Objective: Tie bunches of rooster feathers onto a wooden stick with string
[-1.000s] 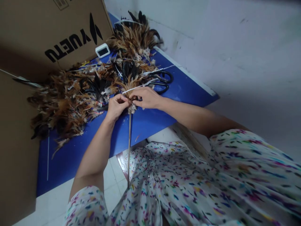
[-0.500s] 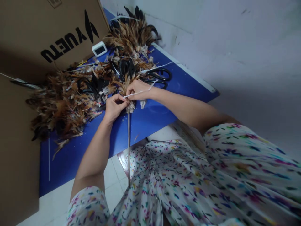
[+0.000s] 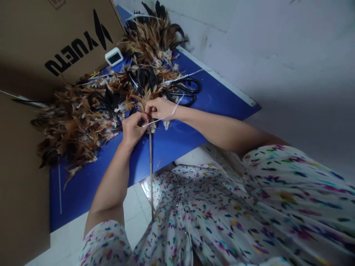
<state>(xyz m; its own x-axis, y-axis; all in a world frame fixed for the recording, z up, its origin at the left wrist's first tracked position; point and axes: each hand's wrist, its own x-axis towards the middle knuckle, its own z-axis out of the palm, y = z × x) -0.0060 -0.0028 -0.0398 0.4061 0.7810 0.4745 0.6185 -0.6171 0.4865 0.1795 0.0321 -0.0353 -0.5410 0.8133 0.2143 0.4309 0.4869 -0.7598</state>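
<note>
A thin wooden stick [image 3: 151, 159] runs from my lap up to the table's edge, with brown and black feathers [image 3: 146, 94] bunched round its upper end. My left hand [image 3: 133, 128] is closed in a pinch beside the stick, holding one end of a white string [image 3: 159, 119]. That string crosses below my right hand [image 3: 161, 108] and its loose tail curls up over the wrist. The right hand's thumb and fingers are pinched together against the feather bases; what lies between the fingertips is hidden. Pale fluffy feather ends [image 3: 152, 128] show just under both hands.
Loose feathers [image 3: 74, 122] pile across the left of the blue table [image 3: 222, 96]. Black-handled scissors [image 3: 191, 99] lie beyond my right hand. A white digital clock [image 3: 114, 56] stands by a cardboard box [image 3: 24, 33]. Another feather heap [image 3: 149, 37] rests against the wall.
My right hand has drawn slightly apart from the left, and its fingers have curled in more. The string's end by my left hand has moved a little lower.
</note>
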